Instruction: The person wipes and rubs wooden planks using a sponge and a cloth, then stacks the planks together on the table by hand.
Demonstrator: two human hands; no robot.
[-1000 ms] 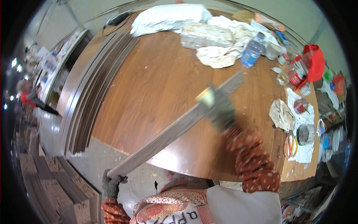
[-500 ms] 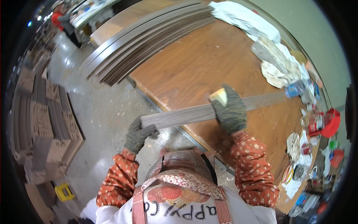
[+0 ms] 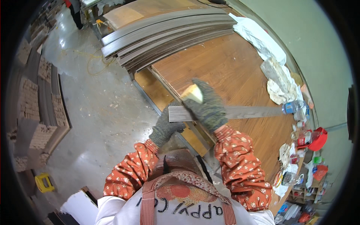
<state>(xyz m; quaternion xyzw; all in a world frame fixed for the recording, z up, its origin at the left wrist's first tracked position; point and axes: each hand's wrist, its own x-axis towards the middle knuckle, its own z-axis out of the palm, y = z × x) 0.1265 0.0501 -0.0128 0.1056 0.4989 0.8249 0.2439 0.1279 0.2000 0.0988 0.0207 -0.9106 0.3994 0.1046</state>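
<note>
Gloved left hand (image 3: 165,126) grips the near end of a long grey wood-grain plank (image 3: 247,111) held above the brown wooden table (image 3: 232,71), while the gloved right hand (image 3: 208,105) presses a pale sanding block (image 3: 192,93) onto it, fingers closed.

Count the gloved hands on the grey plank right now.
2. The left hand grips the near end of the grey plank from below; the right hand, holding a pale block, presses on top near the middle. No other hands in view.
</note>
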